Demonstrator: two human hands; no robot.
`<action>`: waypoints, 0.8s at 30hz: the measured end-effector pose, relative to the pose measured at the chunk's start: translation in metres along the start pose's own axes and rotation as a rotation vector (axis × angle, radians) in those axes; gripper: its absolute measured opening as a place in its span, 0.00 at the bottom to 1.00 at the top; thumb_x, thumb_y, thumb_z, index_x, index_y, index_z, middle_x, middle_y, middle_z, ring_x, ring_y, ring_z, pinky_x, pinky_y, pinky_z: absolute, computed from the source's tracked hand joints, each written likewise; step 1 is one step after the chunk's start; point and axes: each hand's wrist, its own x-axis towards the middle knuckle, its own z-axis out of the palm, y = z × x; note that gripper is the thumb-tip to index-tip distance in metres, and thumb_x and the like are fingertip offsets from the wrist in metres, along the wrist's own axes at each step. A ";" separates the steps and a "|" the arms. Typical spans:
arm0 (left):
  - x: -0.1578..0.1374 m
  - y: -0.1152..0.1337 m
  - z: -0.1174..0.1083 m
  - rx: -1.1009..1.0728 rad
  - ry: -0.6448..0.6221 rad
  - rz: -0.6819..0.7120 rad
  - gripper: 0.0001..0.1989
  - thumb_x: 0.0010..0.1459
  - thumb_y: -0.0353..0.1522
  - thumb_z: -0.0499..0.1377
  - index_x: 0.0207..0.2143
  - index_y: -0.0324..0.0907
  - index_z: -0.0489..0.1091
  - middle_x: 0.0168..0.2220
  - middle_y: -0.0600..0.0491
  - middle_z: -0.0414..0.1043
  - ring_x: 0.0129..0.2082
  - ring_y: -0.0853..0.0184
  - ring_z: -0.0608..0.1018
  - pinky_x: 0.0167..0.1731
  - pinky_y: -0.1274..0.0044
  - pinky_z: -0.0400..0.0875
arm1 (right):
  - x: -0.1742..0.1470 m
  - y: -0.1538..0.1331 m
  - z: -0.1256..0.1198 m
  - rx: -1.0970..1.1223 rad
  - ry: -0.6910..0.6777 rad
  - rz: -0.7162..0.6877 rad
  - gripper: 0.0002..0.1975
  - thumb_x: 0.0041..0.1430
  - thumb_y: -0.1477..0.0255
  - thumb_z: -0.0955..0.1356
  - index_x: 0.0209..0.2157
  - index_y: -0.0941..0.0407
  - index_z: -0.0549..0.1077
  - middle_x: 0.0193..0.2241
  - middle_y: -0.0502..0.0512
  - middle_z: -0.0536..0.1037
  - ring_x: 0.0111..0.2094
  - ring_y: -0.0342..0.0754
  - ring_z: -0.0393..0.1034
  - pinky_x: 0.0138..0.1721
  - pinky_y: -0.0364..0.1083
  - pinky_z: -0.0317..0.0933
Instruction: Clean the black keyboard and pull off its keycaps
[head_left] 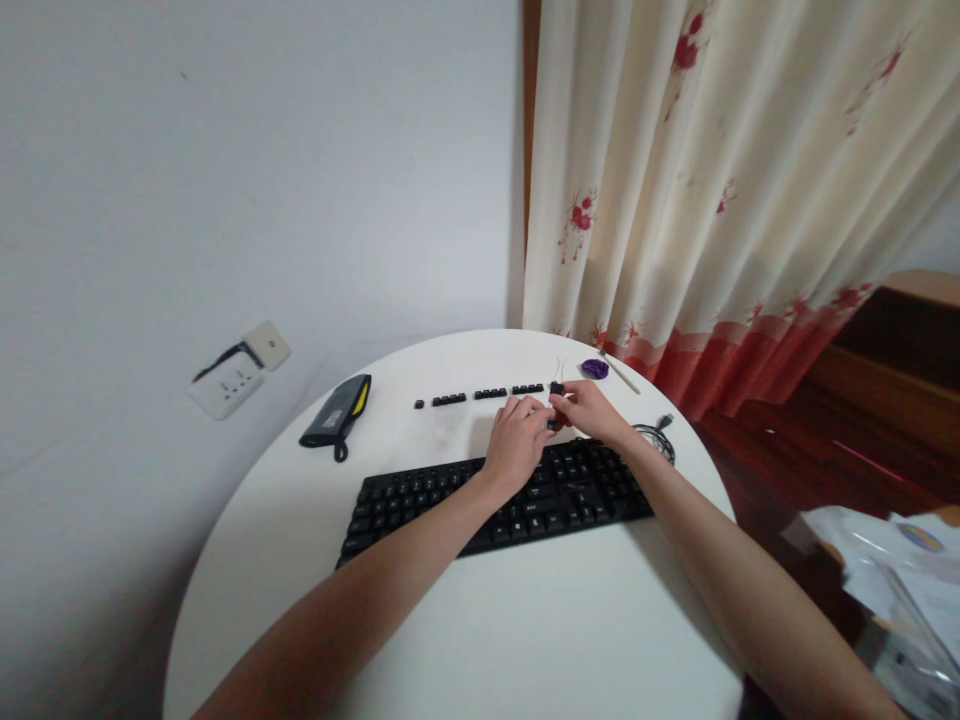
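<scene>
A black keyboard [525,500] lies across the round white table, under my wrists. Just beyond its back edge, my left hand [517,445] has its fingertips closed at a small black keycap [552,425], partly hidden by the fingers. My right hand [592,412] meets it there, thumb and forefinger pinched on a small black piece with two thin wires sticking up, which looks like a wire keycap puller [556,388]. Left of the hands runs a line of loose black keycaps [490,393], grouped in short rows, with a single keycap [419,404] at the left end.
A dark grey case with a yellow patch and a loop [336,412] lies on the table's left. Toward the back right are a crumpled purple item [595,369] and a thin pale brush-like tool [621,373]. The coiled USB cable [660,438] sits by my right forearm.
</scene>
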 end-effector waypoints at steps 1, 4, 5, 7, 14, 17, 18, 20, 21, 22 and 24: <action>0.000 -0.001 0.001 -0.019 0.013 -0.010 0.11 0.57 0.30 0.63 0.43 0.47 0.72 0.42 0.54 0.71 0.45 0.61 0.68 0.44 0.69 0.65 | 0.000 0.000 0.000 0.002 0.023 0.015 0.11 0.59 0.69 0.65 0.24 0.58 0.69 0.17 0.53 0.76 0.19 0.45 0.72 0.22 0.40 0.63; 0.002 -0.005 0.003 -0.069 0.041 -0.050 0.09 0.56 0.30 0.63 0.42 0.46 0.72 0.41 0.54 0.73 0.44 0.62 0.69 0.46 0.69 0.64 | 0.003 0.000 -0.004 0.002 0.136 0.038 0.09 0.60 0.69 0.64 0.28 0.58 0.69 0.20 0.55 0.78 0.21 0.45 0.74 0.23 0.40 0.64; 0.002 -0.006 0.003 -0.075 0.040 -0.069 0.09 0.56 0.30 0.64 0.41 0.45 0.72 0.41 0.54 0.73 0.43 0.62 0.70 0.47 0.69 0.64 | 0.004 0.000 -0.006 -0.008 0.181 0.035 0.08 0.60 0.69 0.64 0.28 0.58 0.69 0.21 0.55 0.79 0.21 0.46 0.74 0.23 0.40 0.64; 0.002 -0.009 0.004 -0.063 0.023 -0.117 0.08 0.55 0.30 0.64 0.39 0.45 0.73 0.41 0.54 0.74 0.43 0.62 0.71 0.46 0.69 0.64 | 0.006 0.001 -0.011 -0.032 0.265 0.022 0.08 0.60 0.69 0.64 0.29 0.57 0.69 0.22 0.56 0.79 0.22 0.46 0.75 0.24 0.40 0.64; 0.009 -0.016 -0.009 -0.016 -0.157 -0.173 0.05 0.52 0.33 0.63 0.35 0.47 0.75 0.36 0.57 0.78 0.39 0.62 0.75 0.41 0.71 0.66 | 0.010 -0.002 -0.030 -0.013 0.451 -0.020 0.11 0.60 0.66 0.63 0.29 0.58 0.70 0.23 0.58 0.79 0.23 0.46 0.74 0.25 0.41 0.64; 0.026 -0.021 -0.005 -0.002 -0.240 -0.147 0.05 0.53 0.34 0.63 0.34 0.47 0.76 0.36 0.56 0.78 0.39 0.61 0.76 0.45 0.69 0.65 | 0.010 -0.004 -0.038 0.040 0.535 -0.075 0.12 0.60 0.65 0.63 0.30 0.59 0.70 0.25 0.59 0.80 0.24 0.47 0.74 0.25 0.42 0.65; 0.033 -0.022 -0.001 0.004 -0.260 -0.146 0.06 0.52 0.34 0.63 0.35 0.47 0.77 0.36 0.55 0.78 0.40 0.60 0.77 0.47 0.68 0.64 | 0.010 -0.005 -0.040 0.047 0.564 -0.088 0.13 0.60 0.64 0.63 0.30 0.59 0.70 0.25 0.59 0.80 0.24 0.47 0.74 0.25 0.42 0.65; 0.049 -0.025 0.010 0.010 -0.295 -0.151 0.08 0.52 0.34 0.63 0.36 0.47 0.77 0.36 0.55 0.79 0.41 0.59 0.77 0.48 0.66 0.63 | 0.010 -0.003 -0.043 0.054 0.610 -0.101 0.14 0.60 0.62 0.63 0.29 0.59 0.70 0.26 0.60 0.80 0.24 0.47 0.74 0.26 0.43 0.66; 0.056 -0.025 0.017 0.012 -0.312 -0.150 0.08 0.53 0.34 0.63 0.37 0.47 0.77 0.37 0.54 0.79 0.42 0.58 0.76 0.49 0.66 0.63 | 0.011 -0.002 -0.045 0.057 0.626 -0.102 0.15 0.60 0.61 0.63 0.29 0.59 0.70 0.26 0.61 0.80 0.24 0.48 0.74 0.26 0.43 0.66; 0.063 -0.025 0.024 0.017 -0.331 -0.147 0.08 0.53 0.34 0.63 0.38 0.47 0.77 0.38 0.54 0.79 0.43 0.58 0.76 0.49 0.66 0.63 | 0.012 -0.001 -0.046 0.059 0.639 -0.102 0.16 0.60 0.60 0.63 0.29 0.59 0.70 0.26 0.61 0.80 0.24 0.48 0.74 0.27 0.43 0.66; 0.073 -0.024 0.039 0.041 -0.357 -0.133 0.08 0.54 0.34 0.62 0.37 0.48 0.77 0.39 0.53 0.78 0.45 0.57 0.74 0.49 0.65 0.62 | 0.013 0.001 -0.048 0.066 0.658 -0.107 0.18 0.61 0.59 0.62 0.29 0.58 0.70 0.27 0.61 0.80 0.25 0.47 0.74 0.27 0.43 0.66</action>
